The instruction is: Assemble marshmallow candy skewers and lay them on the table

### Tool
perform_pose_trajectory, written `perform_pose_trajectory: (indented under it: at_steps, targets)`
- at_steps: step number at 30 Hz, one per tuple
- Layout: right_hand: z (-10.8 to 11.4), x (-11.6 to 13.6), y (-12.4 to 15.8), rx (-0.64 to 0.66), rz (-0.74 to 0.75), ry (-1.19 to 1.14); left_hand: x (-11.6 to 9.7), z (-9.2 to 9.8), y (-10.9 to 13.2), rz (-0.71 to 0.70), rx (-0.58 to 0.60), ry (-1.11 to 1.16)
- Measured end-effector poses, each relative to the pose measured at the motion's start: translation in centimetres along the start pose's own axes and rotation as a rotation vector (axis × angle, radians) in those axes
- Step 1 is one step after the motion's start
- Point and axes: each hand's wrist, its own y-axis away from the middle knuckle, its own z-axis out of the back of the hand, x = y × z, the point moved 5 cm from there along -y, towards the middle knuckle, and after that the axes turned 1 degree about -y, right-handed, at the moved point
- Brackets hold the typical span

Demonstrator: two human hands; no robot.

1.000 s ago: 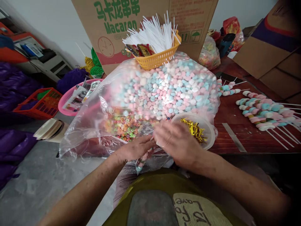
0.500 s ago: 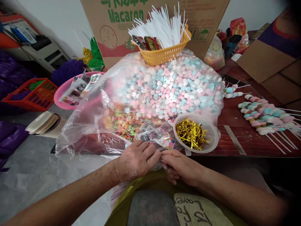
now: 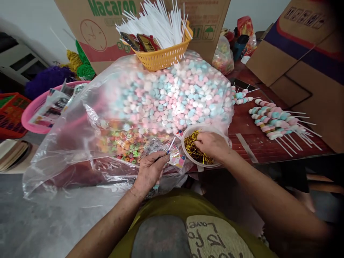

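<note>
- At the centre of the frame, the left hand (image 3: 152, 170) pinches a white stick (image 3: 171, 144) between thumb and fingers; its bare end points up and right.
- Below that hand, a bit of blue sweet (image 3: 156, 186) shows, apparently on the same stick; the palm hides the rest.
- Right of centre, the right hand (image 3: 212, 145) reaches into a white bowl (image 3: 200, 128), fingertips among gold ties (image 3: 197, 154). Whether they pinch one, one cannot tell.
- A loosened left pinch could let the stick slip; the sweet hangs at the front edge of the dark red table (image 3: 236, 125), so it might drop past it.
- The gold ties lie tangled, so several could come up together and scatter.
- The bowl sits near the table's front edge; a wrist pressing its rim could tip it.
- At lower left, slack film of the clear plastic bag (image 3: 61, 168) droops over the edge; the left forearm could snag it and drag the bag.
</note>
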Motion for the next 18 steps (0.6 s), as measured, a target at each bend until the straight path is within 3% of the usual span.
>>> perform_pose_trajectory:
  at_steps: [3,6,13,18]
  targets:
    - [-0.7,-0.3,-0.8,-0.014,-0.015,-0.123,-0.1,0.2,0.3,0.079,-0.017,-0.033]
    - [-0.2,-1.7,-0.8,-0.057,0.037,-0.312,-0.6,0.1,0.0,0.02,0.049,-0.05]
    - [0.7,-4.7,0.2,-0.238,0.051,-0.667,-3.4,-3.6,-1.1,-0.159,0.265,0.026]
    - [1.4,-3.9,1.6,-0.283,0.071,-0.776,-3.8,-5.6,-0.9,-0.075,0.308,0.072]
